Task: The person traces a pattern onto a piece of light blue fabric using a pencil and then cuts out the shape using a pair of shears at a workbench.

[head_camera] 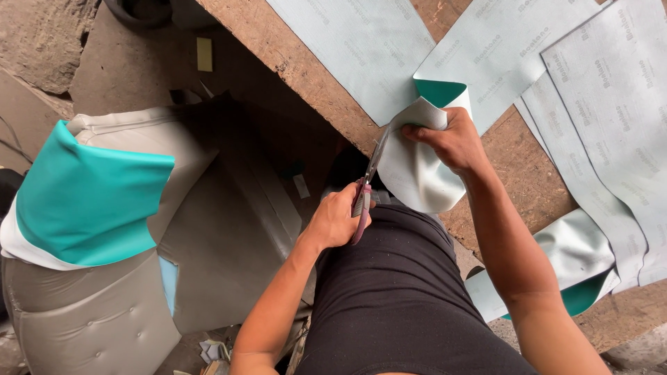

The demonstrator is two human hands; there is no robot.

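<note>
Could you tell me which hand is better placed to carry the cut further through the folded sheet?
Probably the left hand: it already grips the scissors, whose blades meet the edge of the folded sheet. The right hand is occupied pinching that sheet over the wooden table.

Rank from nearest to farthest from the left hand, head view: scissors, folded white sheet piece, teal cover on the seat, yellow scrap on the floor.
1. Scissors: gripped in the left hand itself.
2. Folded white sheet piece: just right of that hand, pinched by the right hand at the wooden table edge.
3. Teal cover: far left, draped over the grey seat.
4. Yellow scrap: top left, on the floor.
</note>
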